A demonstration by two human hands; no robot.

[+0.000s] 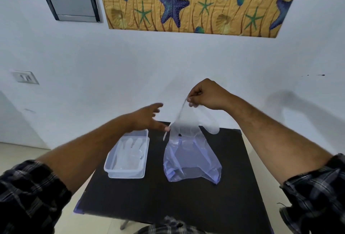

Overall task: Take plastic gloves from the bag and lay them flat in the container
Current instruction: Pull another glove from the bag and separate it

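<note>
While the right hand [207, 94] is pinching a clear thin plastic glove [188, 121] high above the crumpled translucent bag [192, 161], the left hand [149, 118], fingers spread, is reaching to flatten it for the clear rectangular container [127, 157].

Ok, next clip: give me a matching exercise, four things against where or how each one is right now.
Things:
1. glove
2. container
3. bag
4. left hand

States:
A. on the table, right of the container
B. open, reaching toward the glove
C. hanging from the right hand
D. on the table, gloves already inside

Pairs: 1-C, 2-D, 3-A, 4-B
</note>
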